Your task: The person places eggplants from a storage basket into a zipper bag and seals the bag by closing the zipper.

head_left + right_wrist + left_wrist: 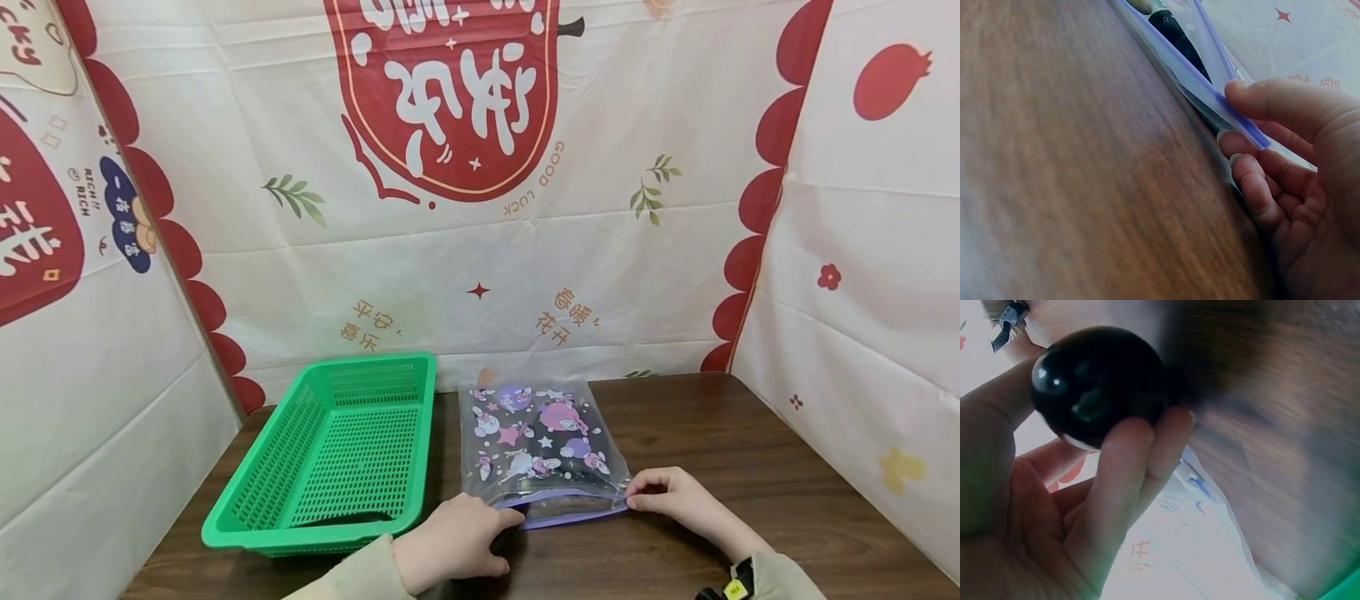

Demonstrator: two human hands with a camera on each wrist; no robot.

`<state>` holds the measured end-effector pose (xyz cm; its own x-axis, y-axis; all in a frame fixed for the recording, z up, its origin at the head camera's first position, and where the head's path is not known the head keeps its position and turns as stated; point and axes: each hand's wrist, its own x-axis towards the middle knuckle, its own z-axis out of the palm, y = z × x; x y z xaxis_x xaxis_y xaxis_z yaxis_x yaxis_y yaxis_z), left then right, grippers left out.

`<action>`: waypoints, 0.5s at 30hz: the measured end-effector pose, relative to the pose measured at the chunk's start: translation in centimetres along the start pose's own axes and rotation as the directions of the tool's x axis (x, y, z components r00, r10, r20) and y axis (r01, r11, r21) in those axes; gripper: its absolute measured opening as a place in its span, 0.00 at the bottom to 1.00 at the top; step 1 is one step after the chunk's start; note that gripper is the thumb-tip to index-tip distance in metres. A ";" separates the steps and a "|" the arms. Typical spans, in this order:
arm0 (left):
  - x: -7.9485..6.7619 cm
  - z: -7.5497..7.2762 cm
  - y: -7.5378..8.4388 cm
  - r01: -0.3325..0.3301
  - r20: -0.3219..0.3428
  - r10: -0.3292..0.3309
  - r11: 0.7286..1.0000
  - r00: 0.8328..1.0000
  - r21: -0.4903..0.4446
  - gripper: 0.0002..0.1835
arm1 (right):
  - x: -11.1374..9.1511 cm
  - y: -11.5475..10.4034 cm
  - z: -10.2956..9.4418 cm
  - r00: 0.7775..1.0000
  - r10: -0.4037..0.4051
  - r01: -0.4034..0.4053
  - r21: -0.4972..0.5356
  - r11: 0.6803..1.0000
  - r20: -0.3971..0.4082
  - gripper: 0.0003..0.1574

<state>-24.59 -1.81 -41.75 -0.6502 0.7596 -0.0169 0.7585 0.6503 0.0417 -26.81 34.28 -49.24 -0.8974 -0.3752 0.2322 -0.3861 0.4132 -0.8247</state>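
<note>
A clear zip bag [536,442] with a purple zip edge and pink and purple cartoon prints lies flat, its mouth towards me and parted. My right hand [686,504] pinches the right corner of that mouth between thumb and fingers; the right wrist view shows the purple zip strip [1235,115] in the grip. At the left end of the mouth, my left hand [457,537] holds a glossy black rounded object [1100,384] between thumb and fingertips. Its kind I cannot tell. In the right wrist view, a dark piece [1175,37] shows between the two zip edges.
To the left stands a green plastic basket [431,417] with slotted sides, a black curved item [345,518] at its near end. The brown wooden table [675,425] backs onto a printed cloth [480,242], with more cloth at both sides.
</note>
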 end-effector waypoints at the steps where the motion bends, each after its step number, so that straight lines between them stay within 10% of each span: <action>1: 0.0 0.0 0.1 0.007 -0.008 -0.007 1.000 1.000 0.003 0.28 | 0.0 0.0 0.0 1.000 0.005 -0.005 0.004 1.000 0.000 0.02; 15: 0.9 0.4 0.9 0.085 -0.065 -0.085 0.996 0.994 0.002 0.27 | -0.1 -0.2 0.0 1.000 0.023 -0.023 0.003 1.000 -0.005 0.02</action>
<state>-24.48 -0.57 -42.10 -0.7138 0.6989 0.0445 0.7003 0.7128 0.0382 -26.67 34.19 -49.11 -0.9072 -0.3613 0.2157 -0.3648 0.4196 -0.8312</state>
